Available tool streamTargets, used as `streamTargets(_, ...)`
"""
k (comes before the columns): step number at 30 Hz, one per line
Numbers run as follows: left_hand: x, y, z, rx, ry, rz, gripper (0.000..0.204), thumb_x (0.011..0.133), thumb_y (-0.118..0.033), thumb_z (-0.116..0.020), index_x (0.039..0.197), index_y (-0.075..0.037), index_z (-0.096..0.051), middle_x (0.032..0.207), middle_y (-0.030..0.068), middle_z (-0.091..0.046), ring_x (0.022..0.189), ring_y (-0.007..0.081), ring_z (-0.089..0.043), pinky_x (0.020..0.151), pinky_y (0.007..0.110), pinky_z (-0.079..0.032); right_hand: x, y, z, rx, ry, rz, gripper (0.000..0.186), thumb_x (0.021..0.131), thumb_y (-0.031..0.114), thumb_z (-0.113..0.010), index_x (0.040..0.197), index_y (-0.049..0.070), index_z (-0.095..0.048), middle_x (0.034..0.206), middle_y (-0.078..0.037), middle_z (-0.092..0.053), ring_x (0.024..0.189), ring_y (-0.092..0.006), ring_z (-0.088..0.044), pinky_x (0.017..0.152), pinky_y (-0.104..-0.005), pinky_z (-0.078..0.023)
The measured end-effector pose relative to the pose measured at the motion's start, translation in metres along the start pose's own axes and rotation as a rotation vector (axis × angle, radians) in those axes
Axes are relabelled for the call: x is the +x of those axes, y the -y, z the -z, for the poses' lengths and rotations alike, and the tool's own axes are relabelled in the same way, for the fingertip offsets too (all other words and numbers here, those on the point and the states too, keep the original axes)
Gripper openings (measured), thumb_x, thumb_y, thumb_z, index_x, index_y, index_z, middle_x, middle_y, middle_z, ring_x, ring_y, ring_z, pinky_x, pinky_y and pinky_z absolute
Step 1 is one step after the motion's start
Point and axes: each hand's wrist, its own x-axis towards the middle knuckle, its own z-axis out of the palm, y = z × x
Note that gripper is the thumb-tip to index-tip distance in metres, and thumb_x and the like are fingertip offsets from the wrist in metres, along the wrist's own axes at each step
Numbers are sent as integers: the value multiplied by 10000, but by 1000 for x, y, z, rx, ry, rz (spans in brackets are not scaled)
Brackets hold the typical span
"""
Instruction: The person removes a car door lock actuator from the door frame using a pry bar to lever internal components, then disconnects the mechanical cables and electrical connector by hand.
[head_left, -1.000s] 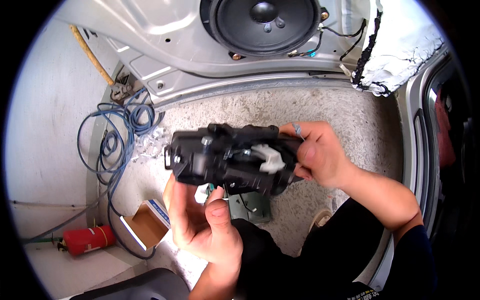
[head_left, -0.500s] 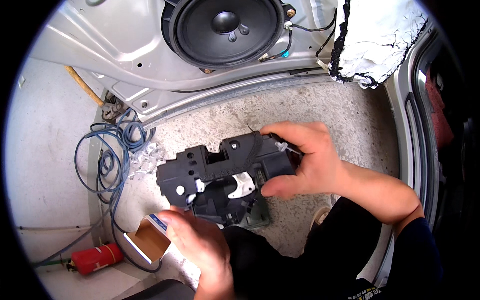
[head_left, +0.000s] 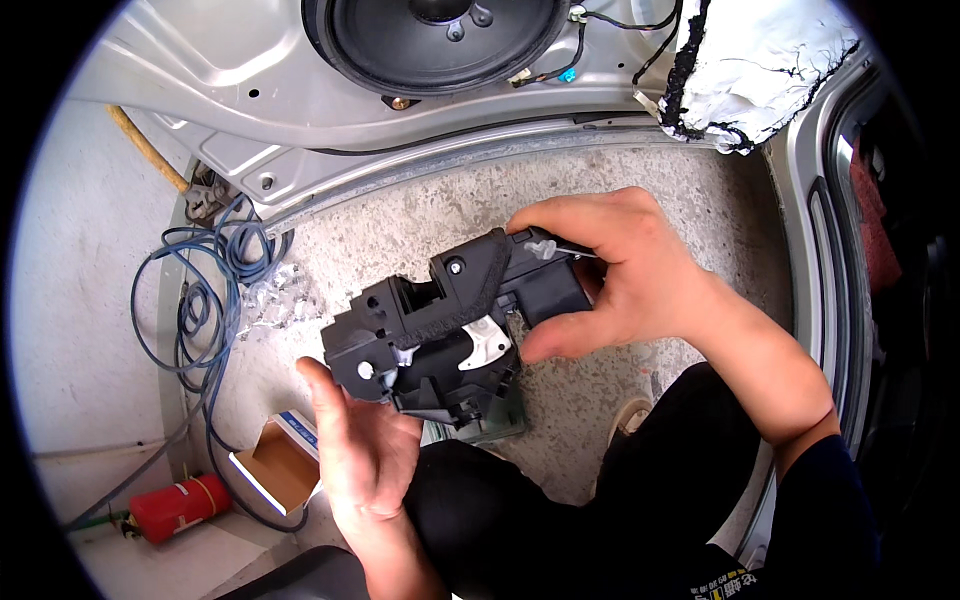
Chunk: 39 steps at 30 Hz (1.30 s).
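Note:
A black plastic car door latch [head_left: 410, 320] with white inner parts hangs in front of me above the floor, its right end higher than its left. My right hand [head_left: 625, 275] grips the right end, thumb below and fingers over the top and behind. My left hand [head_left: 365, 450] is open with the palm turned up and the thumb apart, close by the latch's lower left end. Its fingers are partly hidden under the latch, so I cannot tell whether they touch it.
An open cardboard box [head_left: 280, 465] lies left of my left hand, with a red fire extinguisher [head_left: 180, 508] beyond it. Blue hose [head_left: 200, 310] coils near clear plastic wrap [head_left: 275, 300]. Ahead stands a car door [head_left: 230, 90] with a black speaker [head_left: 440, 45] and white sheeting [head_left: 770, 60].
My left hand has opened, its thumb spreading away from the latch. The latch is tilted more steeply, its right end raised in my right hand. The view has shifted slightly.

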Motion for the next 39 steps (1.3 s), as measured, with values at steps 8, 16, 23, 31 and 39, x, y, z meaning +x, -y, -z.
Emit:
streamTargets(8,6,-2,5,55,41,65,632,882,-518,-575,1350,-111,-454,1343,42,-512,1239,248,-472,1064,443,-343,2,-7,5,7,17,101,569,614,427,-840,935,11,-623,681,-98,-609,569,-251,-604,519,-312,-465)
streamTargets(16,8,0,2,104,19,46,612,885,-467,-601,1362,-118,-441,1351,44,-501,1247,255,-465,1078,453,-317,2,-12,5,45,36,37,488,631,368,-839,868,-2,-628,623,-108,-589,541,-248,-588,512,-307,-456)
streamTargets(23,9,-3,-11,59,-26,87,596,940,-523,-459,1359,-101,-438,1312,57,-536,1188,241,-524,1004,435,-410,3,-16,1,229,53,-84,451,623,317,-854,847,-11,-640,584,-85,-564,491,-153,-526,479,-263,-425)
streamTargets(31,6,3,-6,139,-17,-3,605,944,-534,-445,1323,-63,-475,1268,90,-569,1157,251,-551,983,436,-434,1,-14,5,107,36,46,489,605,352,-859,862,-3,-641,590,-92,-572,495,-189,-551,478,-275,-430)
streamTargets(39,1,6,-6,92,36,73,618,937,-546,-453,1308,-54,-481,1251,98,-578,1127,249,-569,954,433,-455,3,-6,13,8,93,72,532,616,388,-830,907,-12,-634,692,-116,-618,610,-299,-604,551,-332,-467)
